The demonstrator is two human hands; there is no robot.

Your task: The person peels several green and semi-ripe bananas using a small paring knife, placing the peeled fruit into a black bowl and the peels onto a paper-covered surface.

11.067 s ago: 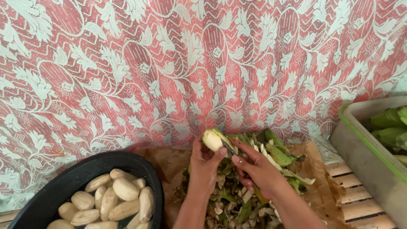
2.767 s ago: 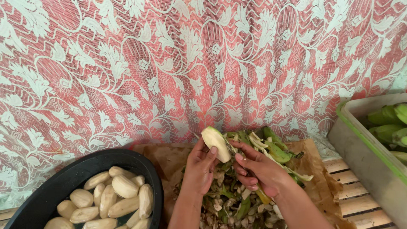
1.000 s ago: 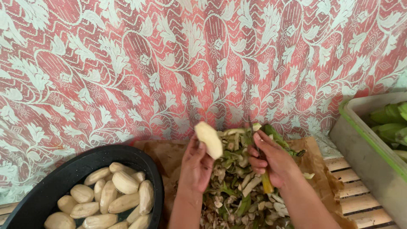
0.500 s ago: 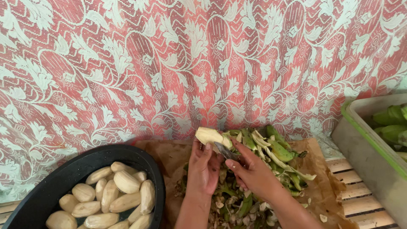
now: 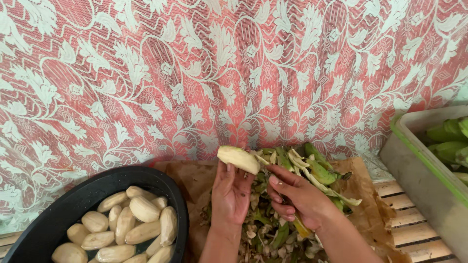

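Note:
My left hand [image 5: 233, 194] holds a pale, mostly peeled banana [image 5: 238, 159] up above a heap of green peels [image 5: 312, 168]. My right hand [image 5: 300, 197] sits right beside it, thumb near the banana's lower end, gripping a small tool with a yellow handle [image 5: 301, 227]; its blade is hidden behind the fingers. Both hands hover over peel scraps lying on brown paper [image 5: 363, 207].
A black round basin [image 5: 73, 204] at lower left holds several peeled bananas in water. A grey tub with a green rim [image 5: 424, 170] at right holds unpeeled green bananas [image 5: 446, 139]. A red-and-white lace curtain [image 5: 195, 73] hangs behind. Wooden slats [image 5: 409, 229] lie underneath.
The banana was turned upright a second ago, then tipped back down to the left. My right hand moved back in against it from the right.

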